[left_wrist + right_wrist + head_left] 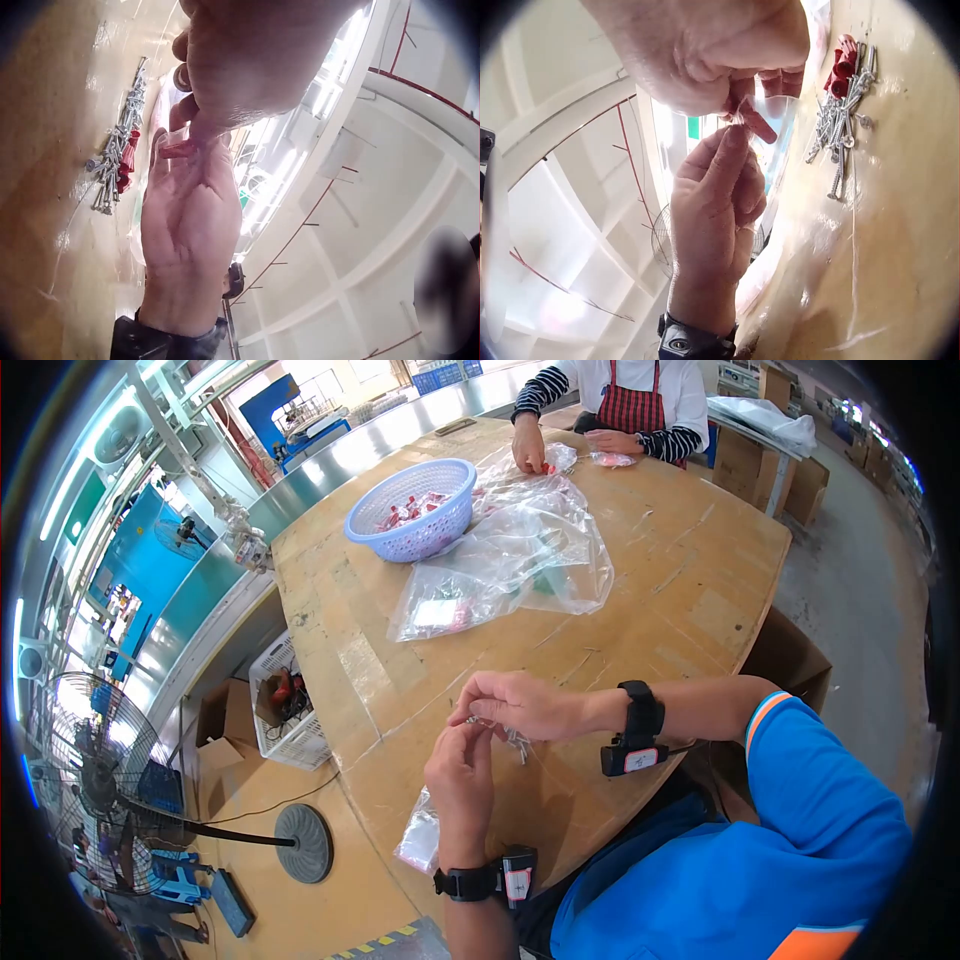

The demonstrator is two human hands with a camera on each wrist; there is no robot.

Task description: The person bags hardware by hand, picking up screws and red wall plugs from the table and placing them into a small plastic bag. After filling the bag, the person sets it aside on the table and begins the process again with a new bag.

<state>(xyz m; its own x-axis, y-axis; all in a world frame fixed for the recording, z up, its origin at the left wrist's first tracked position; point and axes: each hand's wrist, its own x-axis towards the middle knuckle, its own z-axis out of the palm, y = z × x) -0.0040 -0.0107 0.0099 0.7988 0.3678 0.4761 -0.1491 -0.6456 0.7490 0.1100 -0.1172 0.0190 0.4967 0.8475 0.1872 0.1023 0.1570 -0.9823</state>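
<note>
Above the near side of a brown table (680, 630), left hand (462, 770) and right hand (525, 705) meeting, both pinching clear plastic (740, 115) between them, silver screws (845, 124) and red plugs (843, 70) heaped on the tabletop nearby, lilac basket (432, 544) farther off.

Shiny metal screws (831, 120), glossy plastic plugs (843, 69)

The screws (840, 176) are silver-grey, the plugs (841, 70) red, the surface (650, 650) tan, the basket (445, 530) lavender. The shirt (820, 790) is blue and orange, the straps (640, 710) black, the apron (632, 412) checked red-and-black, the sleeves (541, 392) striped black-and-white.
</note>
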